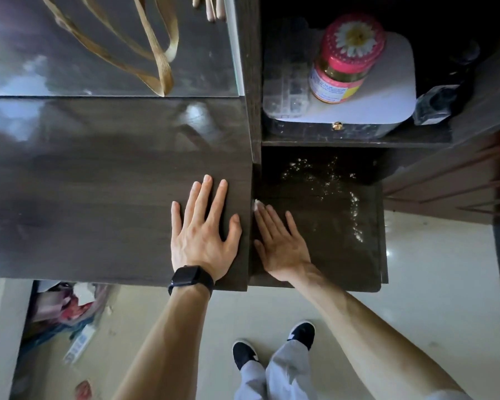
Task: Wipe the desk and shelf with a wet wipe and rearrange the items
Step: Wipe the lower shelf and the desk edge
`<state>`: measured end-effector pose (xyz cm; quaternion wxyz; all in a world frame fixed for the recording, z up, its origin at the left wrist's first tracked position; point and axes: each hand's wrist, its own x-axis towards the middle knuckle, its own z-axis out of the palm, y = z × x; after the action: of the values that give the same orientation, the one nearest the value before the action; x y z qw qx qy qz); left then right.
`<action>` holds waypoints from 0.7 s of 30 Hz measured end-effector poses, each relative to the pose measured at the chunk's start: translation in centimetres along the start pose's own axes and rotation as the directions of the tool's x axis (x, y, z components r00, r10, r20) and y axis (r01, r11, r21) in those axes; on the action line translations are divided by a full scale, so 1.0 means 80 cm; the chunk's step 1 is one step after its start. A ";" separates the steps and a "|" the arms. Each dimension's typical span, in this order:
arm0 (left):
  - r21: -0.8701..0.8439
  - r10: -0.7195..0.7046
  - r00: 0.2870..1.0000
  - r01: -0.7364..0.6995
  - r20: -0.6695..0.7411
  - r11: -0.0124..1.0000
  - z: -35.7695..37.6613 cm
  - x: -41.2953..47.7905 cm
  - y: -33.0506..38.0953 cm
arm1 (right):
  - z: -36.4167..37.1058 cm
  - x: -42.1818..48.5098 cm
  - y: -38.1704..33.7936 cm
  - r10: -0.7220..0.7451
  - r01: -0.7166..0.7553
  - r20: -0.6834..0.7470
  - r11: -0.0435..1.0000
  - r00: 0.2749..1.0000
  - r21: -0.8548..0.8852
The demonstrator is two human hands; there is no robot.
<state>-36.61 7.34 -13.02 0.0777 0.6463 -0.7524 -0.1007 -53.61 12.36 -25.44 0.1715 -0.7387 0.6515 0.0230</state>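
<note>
My left hand (204,226) lies flat, palm down and fingers spread, on the dark wooden desk top (98,183), near its right edge; a black watch is on that wrist. My right hand (280,241) rests flat on the lower dark shelf (344,255), close against the desk's side. A small white piece of wet wipe (256,204) shows at its fingertips, mostly hidden under the fingers. White dust or crumbs (352,203) are scattered over the back and right of this shelf.
On the upper shelf stands a jar with a pink daisy lid (344,62) on a white box (387,90), a clear organiser (286,93) to its left and a dark object (436,102) to its right. Tan straps (162,62) lie on the glass surface behind. Clutter sits on the floor under the desk.
</note>
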 end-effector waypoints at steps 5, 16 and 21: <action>-0.001 -0.005 1.000 0.006 0.018 1.000 -0.004 0.000 0.002 | -0.014 -0.029 0.070 0.449 -0.449 0.006 0.893 0.894 0.019; -0.004 -0.005 0.999 0.005 0.033 1.000 -0.007 0.002 0.004 | 0.009 -0.059 0.046 0.257 -0.257 -0.067 0.966 0.964 0.018; -0.001 0.024 0.998 -0.024 0.053 1.000 -0.010 -0.002 0.003 | -0.003 -0.081 0.077 0.454 -0.454 -0.050 0.891 0.890 0.015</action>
<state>-36.59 7.49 -12.21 0.0590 0.6342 -0.7619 -0.1173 -60.63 17.91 -24.92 0.1453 -0.5664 0.8102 0.0421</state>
